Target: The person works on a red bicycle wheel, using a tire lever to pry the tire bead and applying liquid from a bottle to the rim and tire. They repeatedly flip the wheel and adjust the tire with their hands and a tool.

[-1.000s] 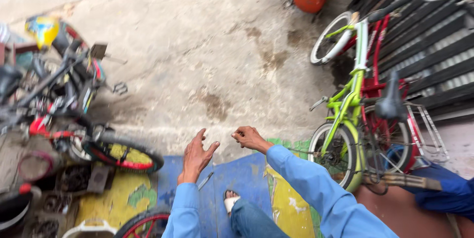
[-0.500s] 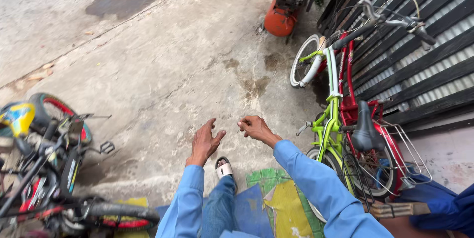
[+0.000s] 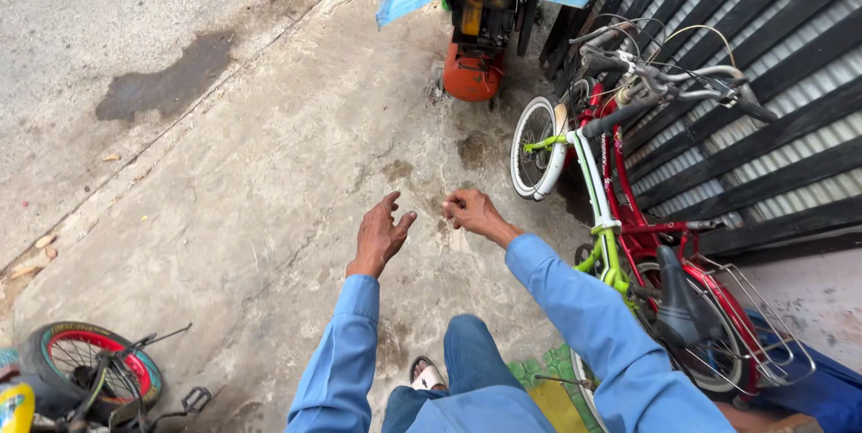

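Stained concrete pavement (image 3: 224, 181) has replaced the mat underfoot; left hand (image 3: 379, 237) spread, empty; right hand (image 3: 473, 214) fingers curled together, contents indiscernible, near green-red folding bicycle (image 3: 628, 244)

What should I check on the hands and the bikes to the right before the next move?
1. Left hand free, fingers spread: ok.
2. Right hand empty: cannot tell, fingers curled.
3. Hands apart from each other: ok.
4. Green bicycle and red bicycle upright by the slatted shutter: ok.
5. Concrete ground ahead dry: not ok, dark stain.
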The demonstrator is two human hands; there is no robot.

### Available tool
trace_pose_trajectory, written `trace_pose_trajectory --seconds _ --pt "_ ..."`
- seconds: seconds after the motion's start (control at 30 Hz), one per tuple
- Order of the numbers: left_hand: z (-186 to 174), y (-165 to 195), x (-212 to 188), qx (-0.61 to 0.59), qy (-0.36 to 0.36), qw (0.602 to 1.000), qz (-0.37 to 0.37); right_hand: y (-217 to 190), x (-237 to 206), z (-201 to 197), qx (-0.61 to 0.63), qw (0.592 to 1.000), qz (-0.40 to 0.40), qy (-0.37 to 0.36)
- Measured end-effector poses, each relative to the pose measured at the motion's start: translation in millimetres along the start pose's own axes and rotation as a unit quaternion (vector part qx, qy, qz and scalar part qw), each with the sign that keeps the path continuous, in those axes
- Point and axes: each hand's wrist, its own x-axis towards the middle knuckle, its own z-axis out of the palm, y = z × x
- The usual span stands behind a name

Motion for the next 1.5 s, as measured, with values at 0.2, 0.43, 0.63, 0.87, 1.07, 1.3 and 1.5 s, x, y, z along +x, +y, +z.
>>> trace_pose_trajectory --seconds 0.2,0.43,0.63,0.87,1.07,1.3,1.5 --pt "-3.3 5.5 136.9 0.012 -0.025 0.999 0.027 -25.7 131.9 -47.4 0.004 0.999 0.01 0.032" --pt "-14.9 2.3 343.9 0.072 -0.02 0.993 0.089 -53.8 329.3 -98.8 0.014 0.998 0.063 0.025" --pt "-45.1 -4.7 493.6 0.057 -0.065 0.996 -0.028 -97.6 489.7 -121.2 -0.005 0.997 0.07 -0.01" --pt "-83.7 -50.6 675.1 0.077 -0.039 0.995 0.045 -134.8 665.2 -123.1 0.006 0.999 0.054 0.001" --pt "-133.3 -84.8 836.8 0.076 -0.067 0.99 0.098 -178.4 803.3 -116.6 0.034 0.996 0.05 0.064" --pt "-172.1 -90.7 977.0 0.069 -0.119 0.984 0.116 -219.4 918.9 -131.5 0.066 0.992 0.081 0.077" --pt "-171.3 -103.0 1089.6 0.063 -0.133 0.976 0.162 -219.4 1026.2 -163.2 0.105 0.988 0.06 0.1"
